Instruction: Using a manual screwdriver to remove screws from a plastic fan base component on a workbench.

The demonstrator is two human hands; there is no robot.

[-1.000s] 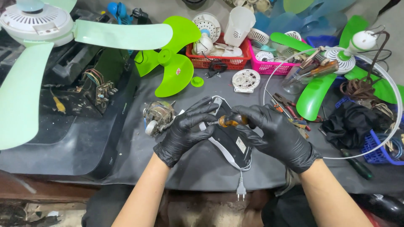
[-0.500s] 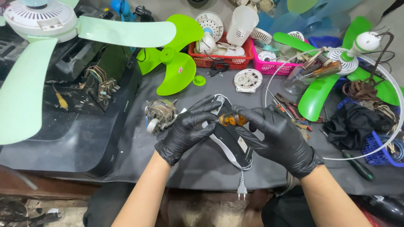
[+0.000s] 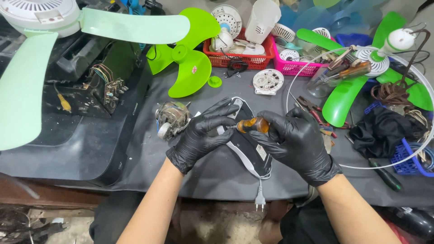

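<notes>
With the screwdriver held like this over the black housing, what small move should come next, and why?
Probably press the tip down and begin turning. The right hand grips the orange-handled screwdriver, its tip pointing at the black housing, which the left hand steadies. Whether the tip already sits in a screw cannot be seen.

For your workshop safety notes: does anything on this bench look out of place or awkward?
Yes. The white plug of the black housing dangles over the bench's front edge, where it could snag. Loose green fan blades and tools crowd the space behind both hands.
</notes>
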